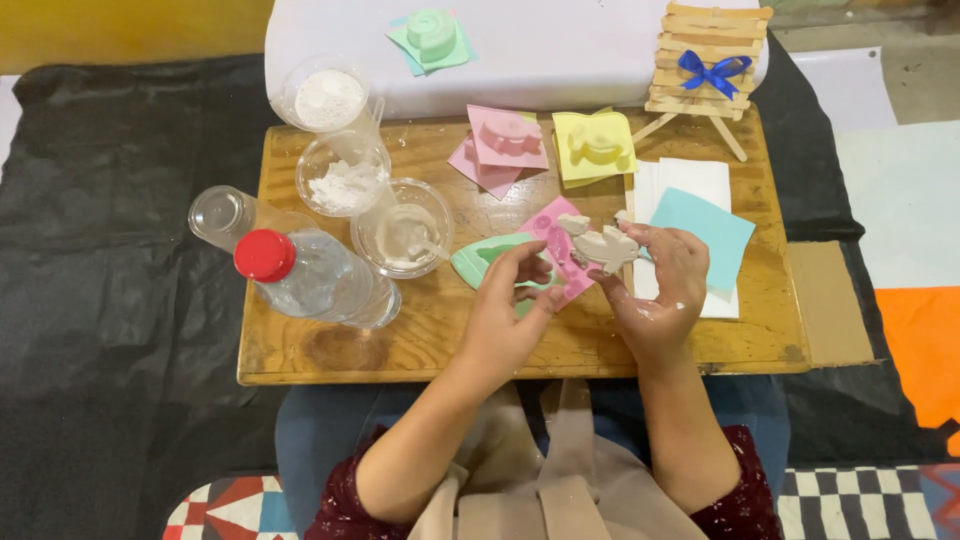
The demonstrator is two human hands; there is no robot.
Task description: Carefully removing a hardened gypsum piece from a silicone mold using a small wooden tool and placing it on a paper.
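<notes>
— What are your hands doing right now?

— I'm holding a small off-white plaster cast shaped like a bird [603, 244] in my right hand [660, 290]; thumb and fingers are closing on it from below, just above the pink square mould [556, 250] it seems to be coming out of. My left hand [510, 315] is hovering beside it, fingers half curled and a little apart, gripping nothing, right over the mint-green mould [480, 262].

— How far along are you looking?

— I'm judging that one cast is out and set. The round clear plastic bowl with a whitish mix [402, 238] is looking nearly used up, and two more clear cups of white powder [335, 140] are standing behind it. A clear plastic water bottle with a red cap [305, 272] is lying on its side near them. The pink moulds [500, 145] and the yellow mould [594, 145] farther back are waiting; whether they are filled, I can't tell.

— And the place?

— I'm working at a low wooden table [350, 350] standing on black sheeting [110, 250]. A light blue paper square [710, 230] is lying on white sheets beside my right hand, and a little easel of wooden sticks with a blue bow [710, 65] is leaning at the far corner. I'm wearing a beige apron.
</notes>
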